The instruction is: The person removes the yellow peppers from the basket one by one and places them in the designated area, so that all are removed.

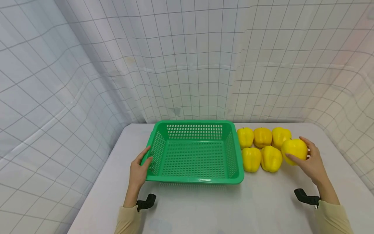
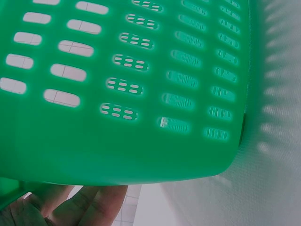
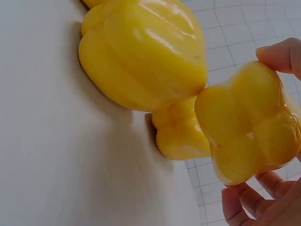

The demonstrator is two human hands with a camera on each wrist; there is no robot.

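Note:
My right hand [image 1: 314, 162] grips a yellow bell pepper [image 1: 294, 151] between thumb and fingers. In the right wrist view this bell pepper [image 3: 249, 125] is off the table, its lobed end facing the camera. Several more yellow bell peppers [image 1: 271, 159] sit close together in two rows just left of it. My left hand [image 1: 138, 170] holds the left rim of a green plastic basket [image 1: 194, 179], thumb over the rim. The left wrist view shows the basket's slotted side wall [image 2: 117, 141], with the fingers [image 2: 106, 207] at its rim. Nothing lies inside the basket.
The basket's right side stands right beside the nearest bell peppers [image 1: 245, 137]. A white table [image 1: 204, 211] carries everything. Grid-patterned white curtains [image 1: 190, 65] hang behind it and along both sides. Each wrist wears a black camera mount [image 1: 147, 202].

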